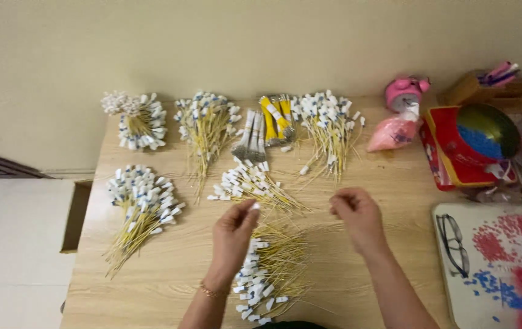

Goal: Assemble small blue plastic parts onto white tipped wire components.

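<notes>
Above the nearest heap of thin yellow white-tipped sticks, the left hand pinches one white-tipped stick, while the right hand hovers beside it with fingers loosely curled, grasping nothing visible.

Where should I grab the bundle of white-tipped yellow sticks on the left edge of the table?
Probably around the bare yellow stems of the left bundle, from above. The white tips fan wide at the upper end, while the stems narrow together toward the lower left, so fingers can likely close round them there.

A light wooden table fills the middle and lower frame, pushed against a plain cream wall across the top. At lower left lies pale tiled floor, with a dark strip at the left edge. Light is soft and even.
</notes>
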